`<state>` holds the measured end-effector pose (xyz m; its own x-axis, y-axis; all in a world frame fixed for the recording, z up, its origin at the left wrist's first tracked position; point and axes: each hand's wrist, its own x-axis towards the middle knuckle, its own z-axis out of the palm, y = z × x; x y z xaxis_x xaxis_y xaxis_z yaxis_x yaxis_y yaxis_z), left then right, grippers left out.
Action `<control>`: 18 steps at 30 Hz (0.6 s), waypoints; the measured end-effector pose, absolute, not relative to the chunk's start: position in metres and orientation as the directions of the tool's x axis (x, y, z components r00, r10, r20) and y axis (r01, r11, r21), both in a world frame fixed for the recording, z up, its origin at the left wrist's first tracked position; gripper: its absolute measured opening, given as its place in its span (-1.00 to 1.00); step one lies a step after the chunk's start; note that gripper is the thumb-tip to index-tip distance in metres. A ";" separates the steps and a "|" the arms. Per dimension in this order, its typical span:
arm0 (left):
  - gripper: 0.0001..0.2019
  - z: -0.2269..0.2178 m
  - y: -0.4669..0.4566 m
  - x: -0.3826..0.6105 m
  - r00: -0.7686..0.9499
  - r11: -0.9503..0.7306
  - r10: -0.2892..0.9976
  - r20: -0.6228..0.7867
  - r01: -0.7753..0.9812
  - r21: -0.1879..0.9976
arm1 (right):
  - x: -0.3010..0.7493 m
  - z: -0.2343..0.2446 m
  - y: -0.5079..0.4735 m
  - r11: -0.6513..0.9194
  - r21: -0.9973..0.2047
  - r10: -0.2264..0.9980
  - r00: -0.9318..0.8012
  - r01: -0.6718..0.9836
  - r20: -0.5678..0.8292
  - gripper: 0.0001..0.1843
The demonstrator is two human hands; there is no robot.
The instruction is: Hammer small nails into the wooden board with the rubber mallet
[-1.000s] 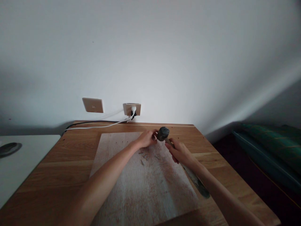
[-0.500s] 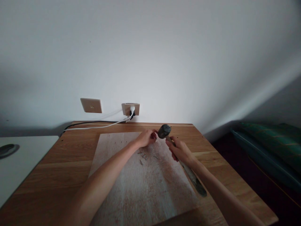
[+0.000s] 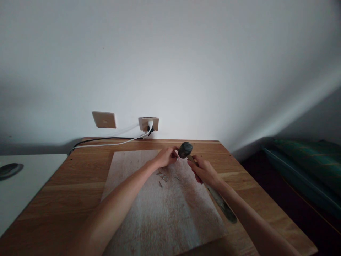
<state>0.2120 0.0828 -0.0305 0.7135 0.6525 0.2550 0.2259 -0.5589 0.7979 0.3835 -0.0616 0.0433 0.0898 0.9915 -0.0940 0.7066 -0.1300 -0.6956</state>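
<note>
My right hand (image 3: 204, 170) is wrapped round the handle of a hammer (image 3: 185, 150), close below its dark, thick head. The rest of the handle passes under my right forearm toward the lower right. Just left of the hammer head, my left hand (image 3: 167, 157) has its fingers pinched at the far right part of a pale wooden board (image 3: 157, 213). What looks like a nail is between those fingertips, mostly hidden. Several loose nails (image 3: 163, 177) lie on the board nearer to me. A few small dark dots, perhaps nail heads, form a row left of my left hand.
The board rests on a wooden table (image 3: 61, 192) against a white wall. A socket (image 3: 149, 124) holds plugs, with a white cable (image 3: 114, 144) and a black one running left along the table's back edge. A white surface (image 3: 29, 192) adjoins at left; green fabric (image 3: 306, 170) lies at right.
The hammer head has dipped very slightly toward the board beside my left fingers. Both hands keep nearly the same place and grip; the view has shifted a little.
</note>
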 end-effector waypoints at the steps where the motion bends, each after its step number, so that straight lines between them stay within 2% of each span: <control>1: -0.57 -0.030 0.083 0.212 0.708 -0.561 0.658 0.256 0.234 0.794 | 0.384 0.043 -0.062 -0.131 -0.694 0.991 0.088 0.708 -0.097 -0.80; 10: -0.66 -0.031 0.080 0.212 0.681 -0.598 0.675 0.284 0.279 0.751 | 0.385 0.038 -0.058 -0.139 -0.682 0.990 0.089 0.718 -0.108 -0.76; 18: -0.61 -0.032 0.080 0.211 0.695 -0.596 0.664 0.275 0.270 0.756 | 0.382 0.039 -0.062 -0.120 -0.656 0.993 0.090 0.745 -0.079 -0.73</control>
